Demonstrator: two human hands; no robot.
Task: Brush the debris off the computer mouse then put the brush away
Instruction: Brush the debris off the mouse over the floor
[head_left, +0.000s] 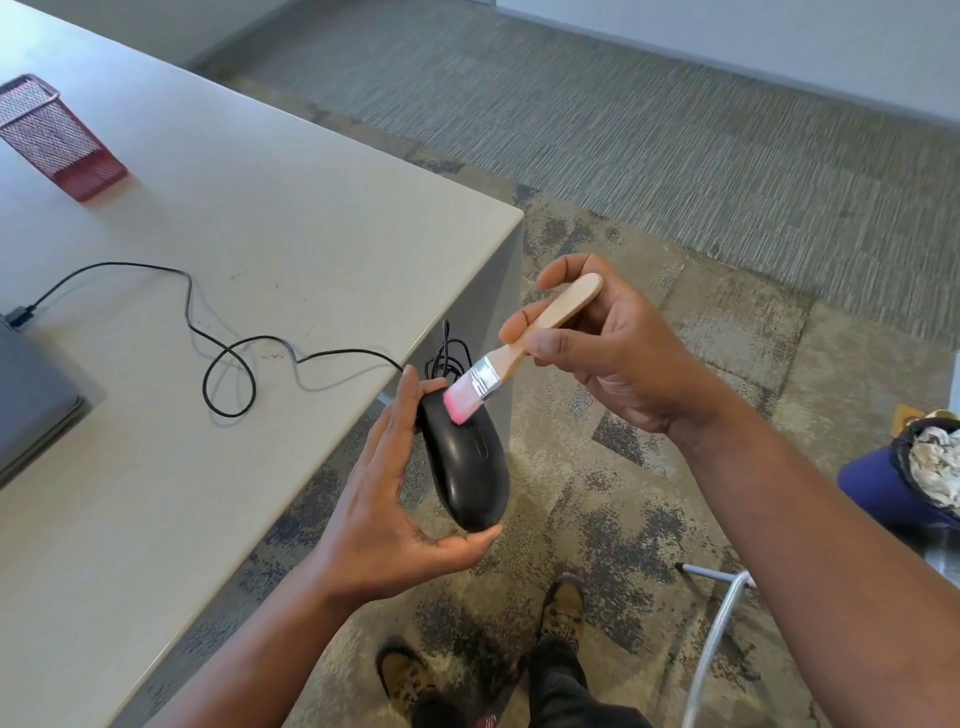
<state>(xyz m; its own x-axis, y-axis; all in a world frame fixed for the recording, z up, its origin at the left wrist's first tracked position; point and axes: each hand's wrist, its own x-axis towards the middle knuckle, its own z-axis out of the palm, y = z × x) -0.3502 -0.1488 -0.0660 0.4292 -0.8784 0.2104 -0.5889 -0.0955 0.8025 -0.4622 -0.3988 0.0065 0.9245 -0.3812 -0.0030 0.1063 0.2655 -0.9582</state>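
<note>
Right hand (618, 358) fingers (545, 345) pinch the wooden handle of the brush (511, 361); its pink bristles touch the front of the black mouse (465, 467). Left hand (387, 499) fingers clamp the mouse lengthwise, off the table (260, 218) edge, above the carpet. Risk: the cord (228, 353) may snag on the table corner and jerk the mouse loose. Open room lies rightward; a red mesh holder (49, 135) stands far left.

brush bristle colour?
Pink, on the brush in the right hand; head view, the only one.
</note>
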